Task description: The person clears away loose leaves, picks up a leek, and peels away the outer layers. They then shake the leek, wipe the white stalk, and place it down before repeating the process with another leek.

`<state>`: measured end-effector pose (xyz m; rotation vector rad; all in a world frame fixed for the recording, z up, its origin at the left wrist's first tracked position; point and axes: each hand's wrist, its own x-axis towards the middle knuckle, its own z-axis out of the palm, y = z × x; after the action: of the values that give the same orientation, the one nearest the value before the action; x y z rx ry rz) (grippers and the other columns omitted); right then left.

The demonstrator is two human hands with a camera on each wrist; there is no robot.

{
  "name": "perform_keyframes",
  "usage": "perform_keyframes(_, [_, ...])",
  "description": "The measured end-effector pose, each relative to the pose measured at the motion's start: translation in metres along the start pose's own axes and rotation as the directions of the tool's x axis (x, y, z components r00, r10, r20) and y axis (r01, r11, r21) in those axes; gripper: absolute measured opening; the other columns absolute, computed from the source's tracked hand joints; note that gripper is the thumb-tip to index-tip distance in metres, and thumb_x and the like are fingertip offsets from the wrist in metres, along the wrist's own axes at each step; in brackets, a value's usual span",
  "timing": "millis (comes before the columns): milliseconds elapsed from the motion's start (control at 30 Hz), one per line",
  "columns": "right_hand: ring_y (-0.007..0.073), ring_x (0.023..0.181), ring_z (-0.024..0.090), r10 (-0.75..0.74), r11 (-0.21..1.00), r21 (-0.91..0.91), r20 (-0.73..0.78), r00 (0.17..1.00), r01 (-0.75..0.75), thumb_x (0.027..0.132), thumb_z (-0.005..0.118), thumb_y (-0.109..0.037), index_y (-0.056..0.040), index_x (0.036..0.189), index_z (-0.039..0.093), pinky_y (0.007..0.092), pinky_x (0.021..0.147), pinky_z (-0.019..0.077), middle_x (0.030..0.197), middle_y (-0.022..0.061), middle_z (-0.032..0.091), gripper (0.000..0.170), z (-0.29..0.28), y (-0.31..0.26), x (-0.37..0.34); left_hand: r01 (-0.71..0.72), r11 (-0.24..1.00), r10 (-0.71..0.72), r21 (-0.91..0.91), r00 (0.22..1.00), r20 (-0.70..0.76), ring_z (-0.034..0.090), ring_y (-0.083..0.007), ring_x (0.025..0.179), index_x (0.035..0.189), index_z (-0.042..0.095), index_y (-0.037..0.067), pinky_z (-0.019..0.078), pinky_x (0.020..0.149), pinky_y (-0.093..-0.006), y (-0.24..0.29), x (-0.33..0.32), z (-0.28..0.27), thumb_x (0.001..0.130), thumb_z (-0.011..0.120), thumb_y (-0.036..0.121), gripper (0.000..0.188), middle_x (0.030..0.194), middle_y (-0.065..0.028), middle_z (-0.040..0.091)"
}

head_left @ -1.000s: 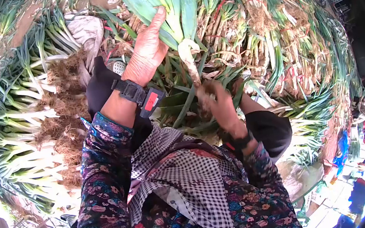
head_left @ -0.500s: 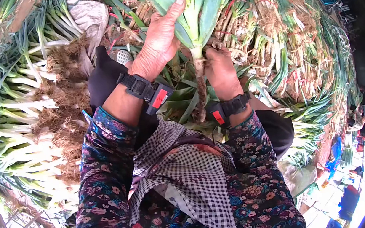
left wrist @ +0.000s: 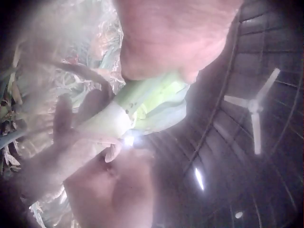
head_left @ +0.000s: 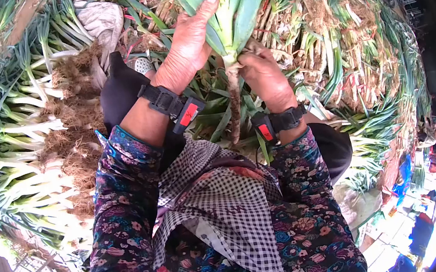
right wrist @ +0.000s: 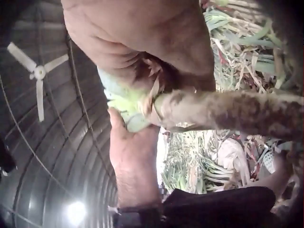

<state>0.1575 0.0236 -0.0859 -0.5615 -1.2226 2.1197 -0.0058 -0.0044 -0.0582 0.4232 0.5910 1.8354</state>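
A leek hangs before me, green leaves fanned at the top and its soil-stained shank pointing down. My left hand grips the base of the leaves, thumb lying along them. Just below, at the neck, my right hand pinches the outer skin with curled fingers. The right wrist view has the brown-mottled shank running off to the right, with loose dry skin at the neck by the right fingers. Both hands close in around the pale neck in the left wrist view, which is hazy.
Leeks with bushy roots lie in rows at the left. Tied bundles are piled at the right. Loose leaves cover the ground between my knees. A pale cloth lies at the upper left, and a checked cloth covers my lap.
My right hand has come up from the shank's lower end to the neck and now pinches there. The left hand and leek have shifted a little to the right and down.
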Motion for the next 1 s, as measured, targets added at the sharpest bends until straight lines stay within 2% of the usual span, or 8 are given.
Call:
perform_keyframes(500, [0.0145, 0.074, 0.06, 0.068, 0.983, -0.155, -0.213, 0.975, -0.103, 0.081, 0.057, 0.001, 0.0018, 0.111, 0.056, 0.0296, 0.066, 0.0491, 0.088, 0.0079, 0.065, 0.03, -0.033, 0.037, -0.005, 0.119, 0.991, -0.113, -0.052, 0.987, 0.11, 0.058, -0.0194, 0.108, 0.125, 0.052, 0.006, 0.047, 0.095, -0.0401, -0.01, 0.002, 0.007, 0.087, 0.068, 0.026, 0.046, 0.118, -0.0051, 0.06])
perform_keyframes(567, [0.0231, 0.074, 0.063, -0.173, 0.485, -0.874, -0.1, 0.98, -0.004, 0.08, 0.057, -0.002, -0.001, 0.097, 0.06, 0.0352, 0.066, 0.0498, 0.086, 0.014, 0.065, 0.017, -0.051, 0.07, -0.024, 0.059, 0.998, -0.055, -0.026, 0.991, 0.125, 0.058, -0.02, 0.109, 0.124, 0.052, 0.006, 0.0466, 0.096, -0.0394, -0.007, 0.007, 0.002, 0.088, 0.066, 0.027, 0.044, 0.119, -0.0057, 0.06])
perform_keyframes(700, [0.0364, 0.088, 0.062, 0.381, -0.256, -0.966, -0.08, 0.921, 0.022, 0.077, 0.061, -0.015, -0.0019, 0.095, 0.06, 0.0467, 0.074, 0.0488, 0.089, 0.0193, 0.064, 0.022, -0.119, 0.131, -0.126, -0.042, 0.993, 0.046, 0.111, 0.998, -0.031, 0.055, -0.0229, 0.114, 0.129, 0.048, 0.008, 0.0426, 0.1, -0.0424, 0.022, 0.013, 0.003, 0.086, 0.065, 0.042, 0.057, 0.123, -0.0073, 0.057])
perform_keyframes(767, [0.0377, 0.089, 0.061, 0.579, -0.255, -0.966, -0.193, 0.792, -0.049, 0.077, 0.061, -0.018, -0.002, 0.097, 0.061, 0.0457, 0.078, 0.0492, 0.091, 0.0206, 0.063, 0.025, -0.146, 0.118, -0.174, -0.125, 0.978, 0.137, 0.165, 0.988, -0.066, 0.054, -0.024, 0.114, 0.129, 0.047, 0.008, 0.0427, 0.1, -0.044, 0.041, 0.016, 0.001, 0.086, 0.065, 0.044, 0.059, 0.124, -0.0079, 0.056])
perform_keyframes(833, [0.0395, 0.091, 0.061, 0.6, -0.015, -0.992, -0.109, 0.792, -0.125, 0.078, 0.06, -0.018, -0.0018, 0.095, 0.061, 0.0447, 0.081, 0.0494, 0.092, 0.0219, 0.063, 0.023, -0.191, 0.117, -0.18, -0.112, 0.991, 0.12, 0.077, 0.988, -0.1, 0.051, -0.0181, 0.073, 0.11, 0.049, 0.008, 0.0448, 0.064, -0.0327, 0.051, 0.019, 0.015, 0.092, 0.058, 0.039, 0.036, 0.084, -0.0043, 0.051])
perform_keyframes(933, [0.0417, 0.083, 0.062, 0.134, -0.088, -0.971, -0.233, 0.963, -0.223, 0.086, 0.052, -0.013, -0.0016, 0.099, 0.054, 0.0486, 0.071, 0.0484, 0.088, 0.0207, 0.063, 0.018, -0.109, 0.03, -0.103, 0.035, 0.997, -0.004, 0.065, 0.907, -0.421, 0.049, -0.0161, 0.062, 0.101, 0.049, 0.007, 0.0443, 0.055, -0.0293, 0.06, 0.004, 0.077, 0.093, 0.055, 0.043, 0.038, 0.071, -0.0037, 0.049])
perform_keyframes(967, [0.0395, 0.076, 0.062, -0.165, 0.1, -0.993, -0.071, 0.984, -0.055, 0.089, 0.052, -0.009, -0.0006, 0.099, 0.053, 0.0445, 0.067, 0.0502, 0.083, 0.0217, 0.062, 0.013, -0.089, 0.012, -0.082, 0.079, 0.995, -0.038, 0.057, 0.855, -0.517, 0.049, -0.0161, 0.063, 0.101, 0.049, 0.007, 0.0439, 0.056, -0.0294, 0.055, 0.004, 0.077, 0.092, 0.054, 0.045, 0.04, 0.072, -0.0039, 0.049])
perform_keyframes(1000, [0.0355, 0.07, 0.062, -0.341, 0.29, -0.956, -0.138, 0.93, -0.035, 0.085, 0.061, -0.007, -0.0012, 0.1, 0.054, 0.0395, 0.065, 0.052, 0.086, 0.0192, 0.063, 0.017, -0.06, -0.003, -0.063, -0.03, 0.993, 0.061, 0.114, 0.96, -0.273, 0.049, -0.0196, 0.091, 0.117, 0.045, 0.009, 0.0425, 0.078, -0.0371, 0.032, 0.017, 0.029, 0.09, 0.06, 0.043, 0.046, 0.1, -0.005, 0.05])
